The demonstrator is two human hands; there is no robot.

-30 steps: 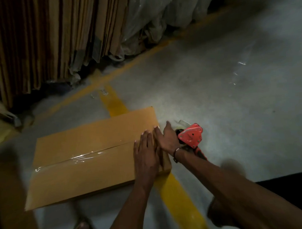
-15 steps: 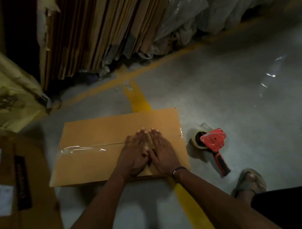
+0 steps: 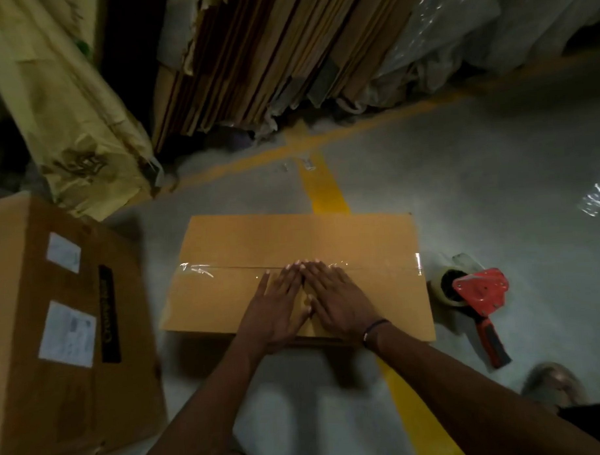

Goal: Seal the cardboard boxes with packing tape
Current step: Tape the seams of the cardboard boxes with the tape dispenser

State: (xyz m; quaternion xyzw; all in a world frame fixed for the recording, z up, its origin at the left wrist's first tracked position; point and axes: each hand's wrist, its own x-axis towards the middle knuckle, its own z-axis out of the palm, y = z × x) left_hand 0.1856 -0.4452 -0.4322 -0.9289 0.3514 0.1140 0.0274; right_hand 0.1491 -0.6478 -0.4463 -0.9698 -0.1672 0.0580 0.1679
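Both hands, left hand (image 3: 277, 306) and right hand (image 3: 338, 302), lie flat, fingers straight, side by side on the cardboard box (image 3: 293, 278), likely pressing its packing tape (image 3: 225, 269) down; the tape dispenser (image 3: 474, 296) rests right of the box on the floor

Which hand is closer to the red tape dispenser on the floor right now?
Right. The right hand lies flat on the tan cardboard box, on the side toward the red tape dispenser. The left hand lies flat beside it, farther from the dispenser.
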